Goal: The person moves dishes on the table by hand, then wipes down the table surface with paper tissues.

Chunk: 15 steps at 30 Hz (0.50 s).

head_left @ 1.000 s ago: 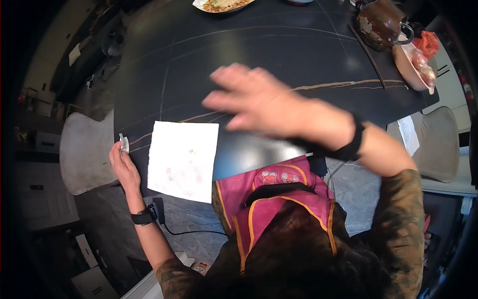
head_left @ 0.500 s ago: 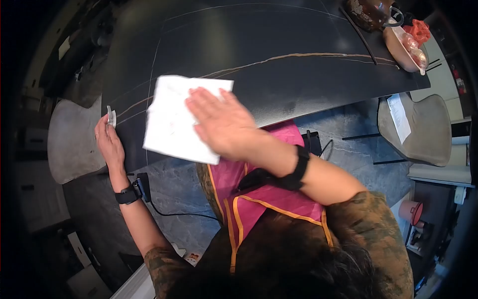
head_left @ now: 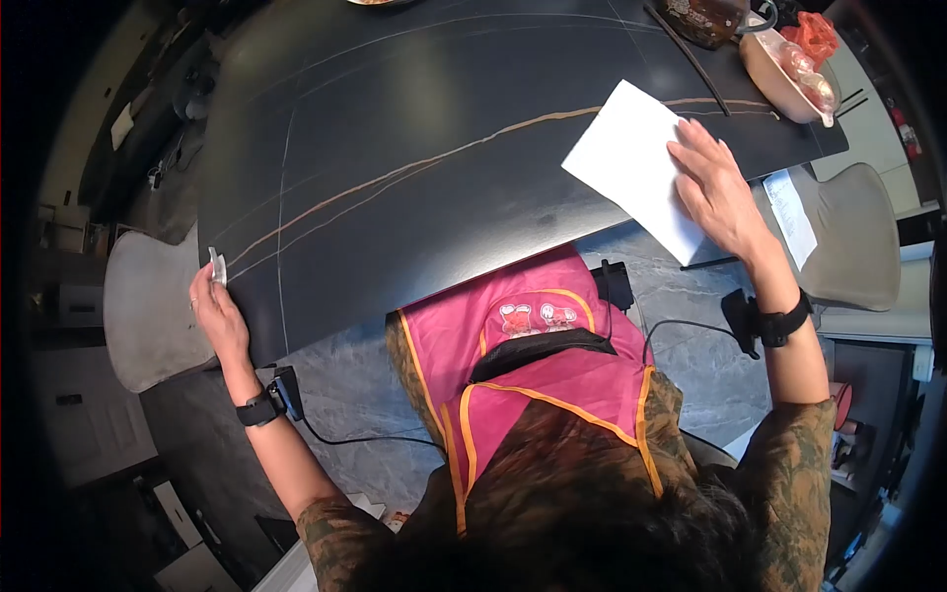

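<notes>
My right hand (head_left: 718, 187) lies with spread, slightly bent fingers on the right side of a white cloth or paper sheet (head_left: 628, 158). The sheet rests near the right end of the dark table (head_left: 424, 178), and its lower corner juts past the front edge. At the table's left edge, my left hand (head_left: 218, 314) has its fingers closed around a small pale folded piece (head_left: 217, 268); its material is unclear.
A pale boat-shaped bowl (head_left: 774, 74) holding plastic-wrapped things stands at the right, by a red bag (head_left: 812, 37), a dark pot (head_left: 702, 20) and a thin dark stick (head_left: 691, 64). Chairs flank the table, the right chair (head_left: 856, 237) bearing a paper (head_left: 790, 219).
My right hand and the white sheet have moved right along the table, from in front of my body toward the bowl. My left hand keeps its place at the left edge.
</notes>
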### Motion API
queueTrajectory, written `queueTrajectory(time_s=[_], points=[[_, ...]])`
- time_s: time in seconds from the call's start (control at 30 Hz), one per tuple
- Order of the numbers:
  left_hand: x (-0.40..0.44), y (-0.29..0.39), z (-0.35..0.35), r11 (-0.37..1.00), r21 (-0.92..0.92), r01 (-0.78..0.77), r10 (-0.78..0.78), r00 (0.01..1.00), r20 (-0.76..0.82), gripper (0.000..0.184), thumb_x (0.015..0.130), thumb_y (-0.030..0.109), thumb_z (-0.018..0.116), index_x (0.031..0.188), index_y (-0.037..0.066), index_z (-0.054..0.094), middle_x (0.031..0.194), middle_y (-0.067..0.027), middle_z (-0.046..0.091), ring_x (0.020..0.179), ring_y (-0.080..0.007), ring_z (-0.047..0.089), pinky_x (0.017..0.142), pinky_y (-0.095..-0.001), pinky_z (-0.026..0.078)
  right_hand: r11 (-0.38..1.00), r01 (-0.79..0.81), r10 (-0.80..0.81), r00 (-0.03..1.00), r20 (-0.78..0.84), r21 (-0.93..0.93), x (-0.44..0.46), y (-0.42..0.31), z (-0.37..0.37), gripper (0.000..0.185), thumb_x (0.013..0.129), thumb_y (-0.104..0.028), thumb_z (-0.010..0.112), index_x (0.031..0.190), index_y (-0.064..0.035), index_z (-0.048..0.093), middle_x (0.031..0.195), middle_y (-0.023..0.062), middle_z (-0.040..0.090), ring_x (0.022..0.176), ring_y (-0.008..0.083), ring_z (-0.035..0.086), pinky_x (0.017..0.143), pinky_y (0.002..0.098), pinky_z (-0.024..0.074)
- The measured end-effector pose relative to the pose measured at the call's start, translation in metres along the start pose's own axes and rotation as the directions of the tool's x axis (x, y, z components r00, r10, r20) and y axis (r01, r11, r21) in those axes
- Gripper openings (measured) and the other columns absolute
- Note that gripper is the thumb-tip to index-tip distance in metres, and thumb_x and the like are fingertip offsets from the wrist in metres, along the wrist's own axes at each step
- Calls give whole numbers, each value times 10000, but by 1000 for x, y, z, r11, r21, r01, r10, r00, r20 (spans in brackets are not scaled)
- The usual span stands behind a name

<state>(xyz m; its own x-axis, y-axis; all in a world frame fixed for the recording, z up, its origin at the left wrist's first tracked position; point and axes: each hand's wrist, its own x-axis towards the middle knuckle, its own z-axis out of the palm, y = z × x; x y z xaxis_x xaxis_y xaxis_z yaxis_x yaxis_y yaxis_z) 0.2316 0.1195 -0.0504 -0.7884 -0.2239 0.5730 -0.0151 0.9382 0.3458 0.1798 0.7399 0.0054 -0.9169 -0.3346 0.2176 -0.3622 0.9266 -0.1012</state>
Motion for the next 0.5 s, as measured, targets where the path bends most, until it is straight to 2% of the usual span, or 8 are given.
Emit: queueTrajectory(time_s=[0.07, 0.13, 0.23, 0.27, 0.33, 0.4, 0.47, 0.5], points=[[-1, 0, 0, 1000, 1, 10, -10, 1000, -10, 295, 912, 25, 427, 1176, -21, 550, 1180, -192, 541, 1098, -321, 529, 949, -382, 409, 990, -16, 25, 997, -69, 141, 10, -13, 6, 513, 903, -288, 471, 1375, -93, 418, 1481, 186, 285, 1366, 342, 288, 1109, 534, 195], [0, -2, 1, 1000, 3, -1, 1, 1000, -6, 297, 914, 30, 428, 1179, -20, 550, 1183, -189, 541, 1104, -320, 527, 951, -384, 408, 993, -42, 50, 996, 75, -106, 21, -45, 32, 532, 933, -391, 429, 1415, -173, 375, 1507, 179, 229, 1397, 330, 222, 1117, 544, 162], [-1, -4, -1, 1000, 22, 10, -10, 1000, 2, 298, 914, 33, 428, 1181, -17, 551, 1183, -183, 543, 1103, -318, 528, 951, -386, 408, 996, -23, 32, 995, 93, -89, 34, -74, 41, 540, 941, -443, 396, 1439, -244, 332, 1515, 165, 217, 1413, 334, 165, 1121, 548, 140], [-1, -5, -1, 1000, 24, 10, -10, 1000, 3, 299, 913, 33, 428, 1181, -15, 552, 1183, -181, 544, 1102, -318, 528, 951, -387, 408, 997, 18, -11, 996, 86, -79, 36, -90, 45, 541, 937, -360, 432, 1446, -219, 315, 1518, 158, 207, 1406, 353, 177, 1116, 552, 155], [0, -7, 3, 1000, 24, 8, -9, 1000, 4, 301, 913, 34, 429, 1183, -12, 552, 1180, -178, 547, 1101, -318, 529, 950, -387, 409, 995, 100, -101, 991, 84, 13, 40, -127, 62, 608, 941, -359, 412, 1471, -128, 224, 1504, 205, 208, 1405, 349, 179, 1122, 536, 139], [1, -9, 1, 999, 44, 10, -11, 1000, 15, 302, 912, 33, 430, 1184, -10, 553, 1176, -176, 550, 1099, -318, 530, 950, -386, 410, 958, 177, -184, 983, 10, 227, 41, -177, 82, 616, 941, -326, 386, 1445, -11, 224, 1497, 220, 215, 1406, 342, 176, 1134, 491, 135], [-1, -10, 1, 999, 20, 26, -27, 999, 25, 302, 921, 37, 424, 1191, -8, 550, 1193, -163, 540, 1109, -293, 525, 955, -370, 406, 899, 293, -357, 920, 158, 325, 52, -229, 70, 627, 935, -317, 379, 1425, 43, 227, 1497, 238, 200, 1407, 336, 175, 1144, 440, 135], [-1, -14, 1, 1000, 0, 27, -27, 999, 27, 302, 923, 39, 423, 1193, -8, 549, 1198, -159, 536, 1112, -286, 523, 957, -366, 405, 865, 325, -396, 911, 120, 383, 52, -253, 77, 617, 938, -317, 382, 1407, 65, 262, 1485, 247, 225, 1403, 340, 182, 1139, 443, 153]])
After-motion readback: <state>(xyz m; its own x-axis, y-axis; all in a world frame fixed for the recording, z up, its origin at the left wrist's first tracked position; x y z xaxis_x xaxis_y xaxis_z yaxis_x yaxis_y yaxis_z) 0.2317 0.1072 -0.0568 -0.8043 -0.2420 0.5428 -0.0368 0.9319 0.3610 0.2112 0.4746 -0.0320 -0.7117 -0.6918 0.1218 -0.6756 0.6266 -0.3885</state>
